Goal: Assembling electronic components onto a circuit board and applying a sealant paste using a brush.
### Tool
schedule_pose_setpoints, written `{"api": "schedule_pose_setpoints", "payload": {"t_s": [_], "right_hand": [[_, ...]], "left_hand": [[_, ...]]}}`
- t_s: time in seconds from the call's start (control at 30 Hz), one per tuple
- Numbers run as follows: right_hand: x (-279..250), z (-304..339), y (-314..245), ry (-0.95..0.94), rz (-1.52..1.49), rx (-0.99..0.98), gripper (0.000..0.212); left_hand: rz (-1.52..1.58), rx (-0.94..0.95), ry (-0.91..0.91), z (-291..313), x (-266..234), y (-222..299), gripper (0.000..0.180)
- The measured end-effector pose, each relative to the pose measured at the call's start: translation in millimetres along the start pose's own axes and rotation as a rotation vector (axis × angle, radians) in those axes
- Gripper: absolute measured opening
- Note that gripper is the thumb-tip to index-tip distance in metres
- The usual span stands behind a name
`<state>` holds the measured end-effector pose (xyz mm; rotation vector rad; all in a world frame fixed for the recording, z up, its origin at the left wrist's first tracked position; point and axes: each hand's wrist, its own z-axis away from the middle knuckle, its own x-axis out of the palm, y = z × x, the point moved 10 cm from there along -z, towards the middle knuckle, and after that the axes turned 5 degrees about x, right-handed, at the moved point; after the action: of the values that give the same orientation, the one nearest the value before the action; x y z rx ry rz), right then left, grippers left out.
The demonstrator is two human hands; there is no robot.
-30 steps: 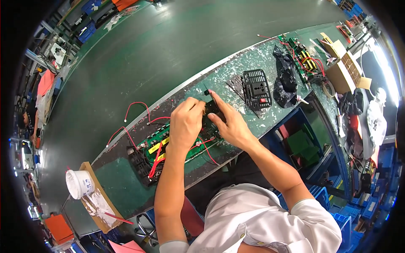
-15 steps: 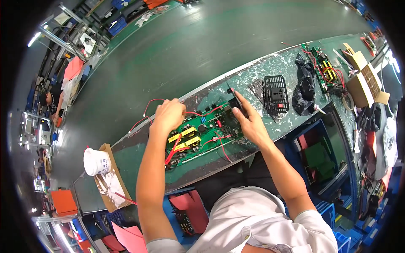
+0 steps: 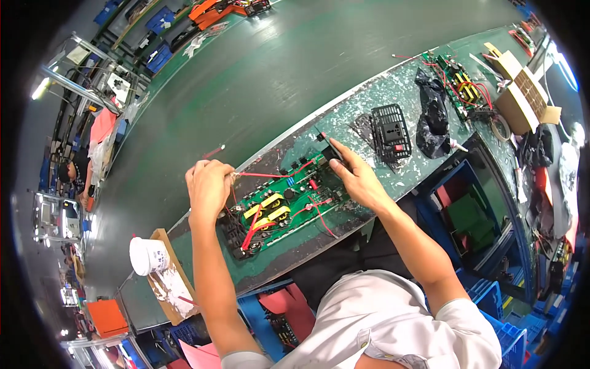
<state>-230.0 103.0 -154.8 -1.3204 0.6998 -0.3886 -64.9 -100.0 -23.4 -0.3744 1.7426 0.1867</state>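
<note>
A long green circuit board (image 3: 301, 216) with yellow-wrapped coils (image 3: 265, 209) lies slantwise on the bench in front of me. Past its far left edge, my left hand (image 3: 209, 187) pinches a red wire (image 3: 264, 176), which stretches back to the board's far edge. Another bit of red wire sticks out beyond my fingers. At the board's right end my right hand (image 3: 362, 181) grips a dark flat part (image 3: 332, 152), thumb on the near side. Its lower portion is hidden by the hand. More red wires (image 3: 319, 215) lie loose across the board.
Right of the board rest a black slotted panel with a socket (image 3: 391, 131), a crumpled black bag (image 3: 432, 117), a second circuit board (image 3: 461, 86) and a cardboard box (image 3: 519, 104). A white tub (image 3: 149, 256) stands by a smeared cardboard tray (image 3: 178, 289) at left. Someone sits far left.
My left hand has moved left, away from the board, drawing the red wire straighter. My right hand stays on the dark part. The view has shifted slightly.
</note>
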Motion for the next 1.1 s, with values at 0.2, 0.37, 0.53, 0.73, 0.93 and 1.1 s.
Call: {"api": "schedule_pose_setpoints", "payload": {"t_s": [0.2, 0.37, 0.53, 0.73, 0.93, 1.1], "right_hand": [[1.1, -3.0, -2.5, 0.028, -0.023, -0.03, 0.051], [2.4, -2.7, -0.7, 0.03, -0.086, 0.03, 0.051], [-2.5, -5.7, 1.7, 0.08, -0.042, -0.019, 0.05], [-2.2, -10.3, 0.3, 0.087, -0.001, -0.027, 0.05], [6.6, -6.9, -4.5, 0.031, 0.034, 0.001, 0.051], [10.4, -3.5, -6.1, -0.035, -0.129, 0.065, 0.05]], "left_hand": [[0.991, -0.094, -0.131, 1.1, 20.5, 20.3, 0.022], [1.087, -0.057, 0.039, -5.7, 22.8, 76.9, 0.024], [1.057, 0.008, 0.084, -7.8, 11.8, 102.2, 0.026], [0.538, 0.34, 0.208, -11.3, -4.6, 138.1, 0.025], [0.581, 0.299, 0.191, -12.9, 14.5, 139.2, 0.016], [0.622, 0.211, 0.211, -14.2, 27.1, 138.2, 0.019]]}}
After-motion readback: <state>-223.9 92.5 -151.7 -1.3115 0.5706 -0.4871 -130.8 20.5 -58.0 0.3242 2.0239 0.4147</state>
